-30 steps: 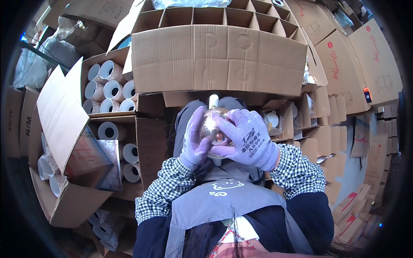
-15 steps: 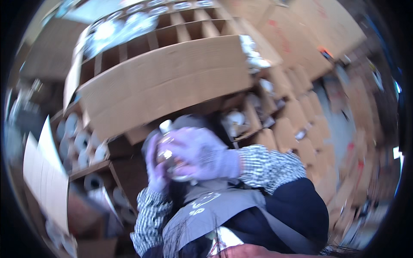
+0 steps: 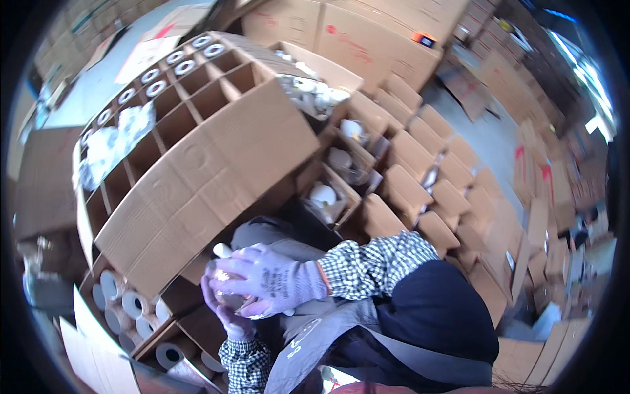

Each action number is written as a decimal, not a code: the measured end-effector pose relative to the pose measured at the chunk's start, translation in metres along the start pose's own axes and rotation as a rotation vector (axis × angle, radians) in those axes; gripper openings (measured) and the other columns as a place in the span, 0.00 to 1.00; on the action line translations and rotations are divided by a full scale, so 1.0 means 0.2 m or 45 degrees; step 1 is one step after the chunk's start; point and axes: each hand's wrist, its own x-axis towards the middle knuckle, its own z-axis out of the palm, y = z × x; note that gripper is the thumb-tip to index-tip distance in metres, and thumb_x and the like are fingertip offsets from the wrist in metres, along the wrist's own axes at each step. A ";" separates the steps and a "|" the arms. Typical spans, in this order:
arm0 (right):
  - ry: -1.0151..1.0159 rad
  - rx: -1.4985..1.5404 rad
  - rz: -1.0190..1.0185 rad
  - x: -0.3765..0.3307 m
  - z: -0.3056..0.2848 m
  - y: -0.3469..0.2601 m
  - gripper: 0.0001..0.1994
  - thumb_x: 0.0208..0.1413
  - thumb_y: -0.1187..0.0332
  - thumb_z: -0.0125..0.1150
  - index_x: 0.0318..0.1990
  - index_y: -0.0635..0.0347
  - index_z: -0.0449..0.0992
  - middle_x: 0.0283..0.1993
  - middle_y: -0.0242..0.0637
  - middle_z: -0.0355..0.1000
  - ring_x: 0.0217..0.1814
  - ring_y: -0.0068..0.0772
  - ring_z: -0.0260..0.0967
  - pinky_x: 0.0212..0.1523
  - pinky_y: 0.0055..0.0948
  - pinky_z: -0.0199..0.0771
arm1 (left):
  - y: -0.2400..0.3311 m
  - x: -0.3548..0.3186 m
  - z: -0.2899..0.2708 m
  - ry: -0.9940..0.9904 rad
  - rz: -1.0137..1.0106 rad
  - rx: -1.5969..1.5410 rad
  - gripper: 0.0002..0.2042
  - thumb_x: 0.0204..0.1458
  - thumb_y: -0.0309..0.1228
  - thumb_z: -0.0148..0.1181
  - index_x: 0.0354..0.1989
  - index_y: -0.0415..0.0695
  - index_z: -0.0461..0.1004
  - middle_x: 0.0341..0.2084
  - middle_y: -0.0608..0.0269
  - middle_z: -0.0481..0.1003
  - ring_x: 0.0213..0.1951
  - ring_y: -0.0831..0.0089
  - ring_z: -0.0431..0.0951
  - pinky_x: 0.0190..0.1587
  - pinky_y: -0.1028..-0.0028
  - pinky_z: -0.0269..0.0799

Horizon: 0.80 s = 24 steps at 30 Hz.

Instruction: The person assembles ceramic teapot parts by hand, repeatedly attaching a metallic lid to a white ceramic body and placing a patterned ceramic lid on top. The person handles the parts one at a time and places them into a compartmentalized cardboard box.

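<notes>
one rounded, shiny piece point(image 3: 230, 301) with white tip point(image 3: 222, 250), held over the lap point(image 3: 275, 235) between left hand point(image 3: 231, 322) and right hand point(image 3: 282, 281); gloved fingers point(image 3: 239, 256) curved around it. handling, by judgement: stiff, fairly light, slick, perhaps fragile; best gripped about its middle from both sides. room: divided carton point(image 3: 216, 177) ahead, white-ended tubes point(image 3: 145, 327) at left, open boxes point(image 3: 410, 157) at right, grey floor point(image 3: 495, 174) beyond.

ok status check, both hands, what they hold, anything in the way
Right hand over shiny round object, left hand cupping its left side. White tip sticks out past right hand. Divided carton close ahead, not visibly blocking.
</notes>
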 end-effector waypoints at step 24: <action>-0.207 0.212 0.182 0.17 0.01 0.03 0.40 0.62 0.45 0.59 0.69 0.71 0.60 0.68 0.57 0.63 0.69 0.53 0.62 0.69 0.44 0.61 | 1.39 -0.35 -0.74 0.580 1.255 1.772 0.24 0.65 0.41 0.54 0.62 0.36 0.68 0.55 0.46 0.73 0.54 0.54 0.74 0.58 0.57 0.68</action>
